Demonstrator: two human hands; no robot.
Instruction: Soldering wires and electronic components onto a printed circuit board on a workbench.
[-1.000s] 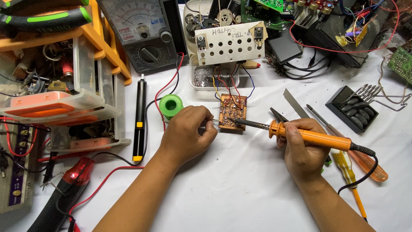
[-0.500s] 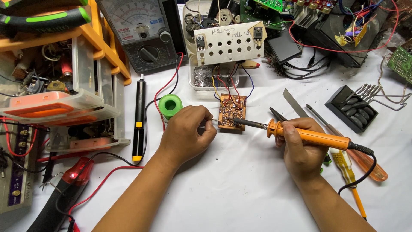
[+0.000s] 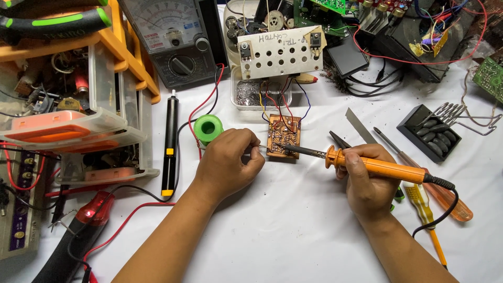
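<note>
The right hand (image 3: 369,181) is closed around one orange soldering iron (image 3: 374,165), angled so its tip reaches the single brown circuit board (image 3: 283,136) lying flat on the white bench (image 3: 293,230). The left hand (image 3: 230,162) pinches a thin solder wire to that joint, just beside one green solder spool (image 3: 208,127). One black desoldering pump (image 3: 170,141) lies nearby.

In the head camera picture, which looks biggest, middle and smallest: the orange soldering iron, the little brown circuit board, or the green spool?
1. Orange soldering iron, held in the right hand: longest by far.
2. Brown circuit board, beside the left hand.
3. Green spool.
Board and spool look nearly alike, so that order is unsure.
</note>
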